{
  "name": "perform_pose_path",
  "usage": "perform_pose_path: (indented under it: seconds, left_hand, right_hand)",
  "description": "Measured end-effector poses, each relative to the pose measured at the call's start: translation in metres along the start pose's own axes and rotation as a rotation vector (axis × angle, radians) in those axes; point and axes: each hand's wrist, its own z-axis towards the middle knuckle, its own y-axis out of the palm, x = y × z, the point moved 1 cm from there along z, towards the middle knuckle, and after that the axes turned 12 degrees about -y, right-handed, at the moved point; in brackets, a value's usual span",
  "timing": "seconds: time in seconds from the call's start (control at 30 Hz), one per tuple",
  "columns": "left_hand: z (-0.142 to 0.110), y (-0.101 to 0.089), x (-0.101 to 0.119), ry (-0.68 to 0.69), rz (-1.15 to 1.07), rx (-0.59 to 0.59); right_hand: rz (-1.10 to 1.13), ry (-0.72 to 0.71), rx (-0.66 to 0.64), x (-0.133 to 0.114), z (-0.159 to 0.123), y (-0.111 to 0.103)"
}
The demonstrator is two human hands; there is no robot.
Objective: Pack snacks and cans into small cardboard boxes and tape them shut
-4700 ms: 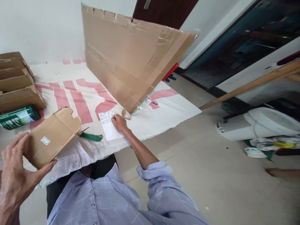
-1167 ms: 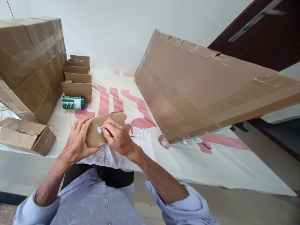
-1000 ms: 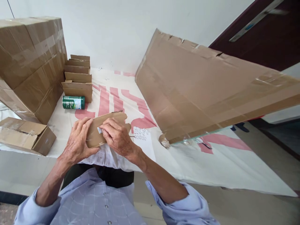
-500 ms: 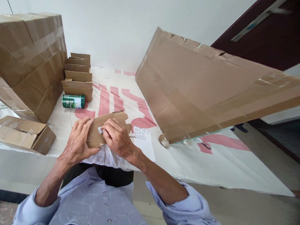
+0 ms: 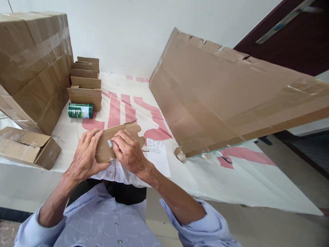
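Note:
A flat brown cardboard box (image 5: 104, 145) with a flap at its right end lies in front of me at the table's near edge. My left hand (image 5: 86, 154) grips its left end, fingers along the far side and thumb at the near edge. On the box's upper face is a small white label (image 5: 110, 143) with a blue outline. The fingers of my right hand (image 5: 130, 151) are pinched together at the label's right edge, partly covering it. Just right of the box, a white sheet (image 5: 159, 161) carries rows of small outlined labels.
A green can (image 5: 80, 110) lies on its side before a row of open cardboard boxes (image 5: 86, 91). Large taped cartons (image 5: 33, 58) stand at the left, a closed small box (image 5: 28, 145) nearer me. A big cardboard panel (image 5: 218, 92) leans across the right over the white-and-red cloth (image 5: 200, 175).
Both hands stay almost where they were on the box. The label under my right fingertips looks slightly shifted and tilted. The view has moved only a little.

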Motion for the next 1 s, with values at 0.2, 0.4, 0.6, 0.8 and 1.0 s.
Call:
perform_pose_path:
  seconds: [0.2,0.4,0.6,0.8,1.0]
  left_hand:
    - [-0.0005,0.0012,0.0017,0.005,0.004,-0.005]
    - [-0.0001,0.0030,0.0004,-0.003,0.015,0.016]
    - [-0.0008,0.0027,-0.0014,0.021,0.017,0.033]
    - [-0.0012,0.0024,0.0001,0.016,0.014,0.021]
    - [-0.0020,0.0030,0.0000,0.037,-0.002,0.032]
  right_hand:
    - [0.002,0.022,-0.022,0.0006,0.0007,0.0007]
    - [0.082,0.043,-0.035,-0.0006,-0.0007,-0.0034]
    - [0.072,0.045,0.044,-0.0005,-0.0010,-0.0059]
    - [0.041,0.054,-0.008,-0.0039,-0.0029,0.0006]
    - [0.066,0.075,-0.007,-0.0032,0.0003,-0.0028]
